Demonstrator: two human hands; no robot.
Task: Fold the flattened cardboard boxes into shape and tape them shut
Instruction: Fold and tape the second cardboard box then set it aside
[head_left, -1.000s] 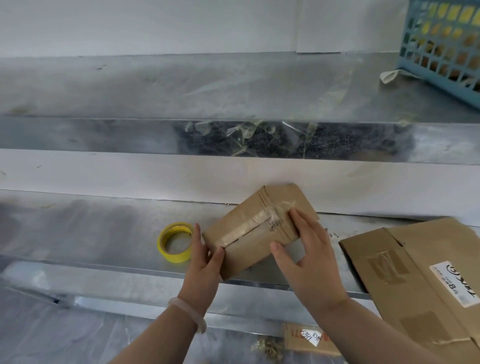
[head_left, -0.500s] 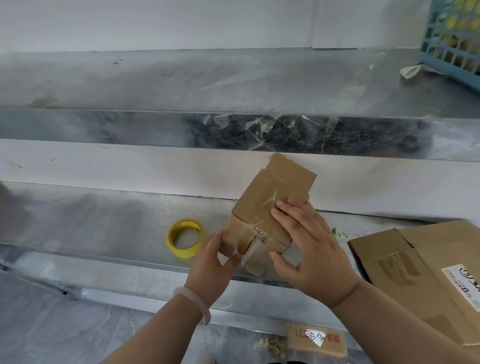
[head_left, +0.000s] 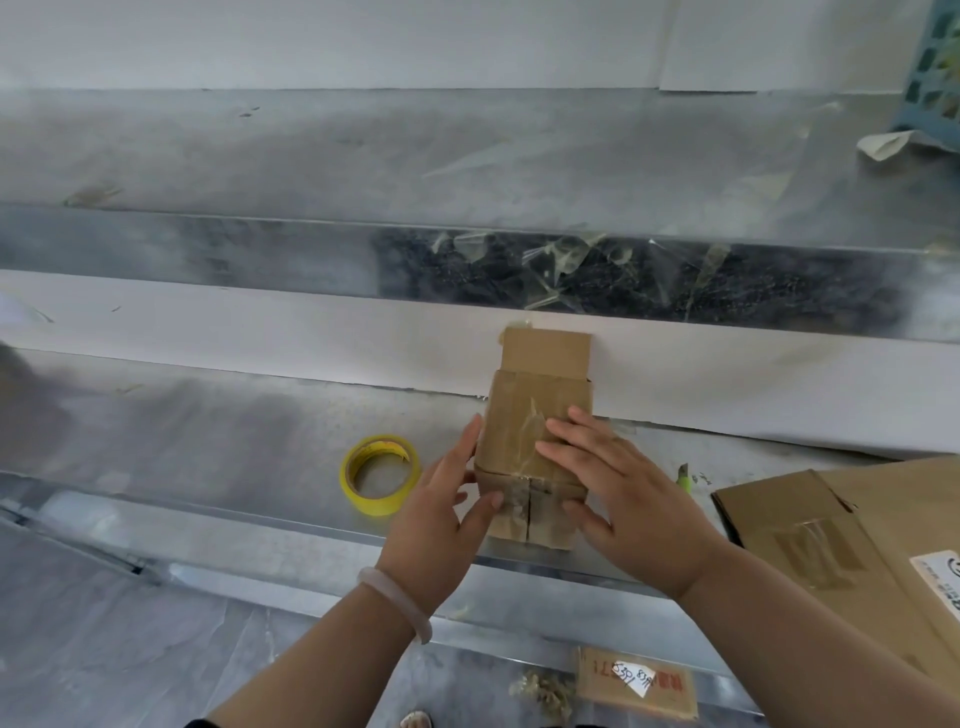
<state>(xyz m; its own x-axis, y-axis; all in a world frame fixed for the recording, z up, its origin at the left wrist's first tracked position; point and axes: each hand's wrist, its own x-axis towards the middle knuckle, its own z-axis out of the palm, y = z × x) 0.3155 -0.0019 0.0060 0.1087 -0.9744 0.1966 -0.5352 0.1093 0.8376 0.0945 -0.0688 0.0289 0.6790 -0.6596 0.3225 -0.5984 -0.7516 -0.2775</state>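
A yellow tape roll (head_left: 382, 503) is seen lying flat on the metal desk (head_left: 208, 441), at nine o'clock of the small cardboard box (head_left: 540, 395) and just beside the left hand (head_left: 436, 525). The box is stood near the desk's front edge, its far flap raised toward twelve o'clock. The left hand is laid against the box's nine o'clock side, fingers straight, thumb pressed on the front flaps. The right hand (head_left: 628, 504) is spread flat, released, over the taped top. Flattened cardboard (head_left: 857, 545) is seen at four o'clock of the box.
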